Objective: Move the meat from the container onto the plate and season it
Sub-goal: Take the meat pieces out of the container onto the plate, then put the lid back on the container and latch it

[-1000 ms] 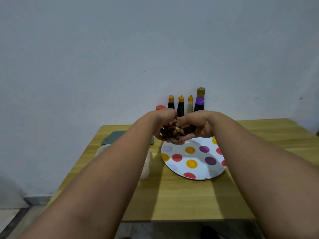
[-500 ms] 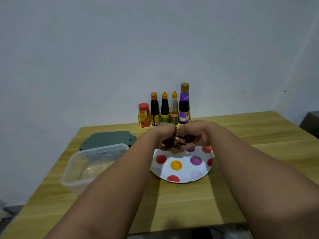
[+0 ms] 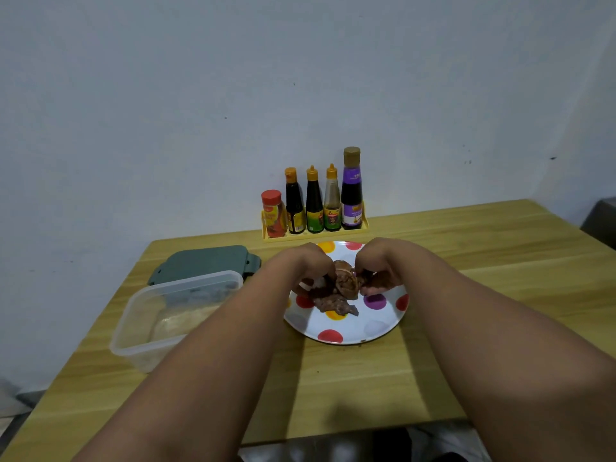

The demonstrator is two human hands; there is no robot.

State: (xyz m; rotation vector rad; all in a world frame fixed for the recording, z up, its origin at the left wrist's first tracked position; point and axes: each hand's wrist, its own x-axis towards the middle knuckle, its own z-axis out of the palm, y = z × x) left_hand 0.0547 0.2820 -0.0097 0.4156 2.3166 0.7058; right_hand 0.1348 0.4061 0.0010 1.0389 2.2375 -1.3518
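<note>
Clear plastic container point(image 3: 173, 315) at left, near corner cut off by left forearm; dark green lid point(image 3: 206, 261) behind it, partly hidden. Left hand point(image 3: 306, 265) and right hand point(image 3: 380, 265) both pinch meat point(image 3: 340, 291) over polka-dot plate point(image 3: 366, 328); lower pieces lie on plate, fingertips hidden in meat. Sauce bottles point(image 3: 313, 201) in yellow rack point(image 3: 363, 225) at wall, labels unreadable.

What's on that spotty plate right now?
Brown meat lies on the polka-dot plate; the left hand and right hand grip more of it. What lies under the hands and meat is hidden.
</note>
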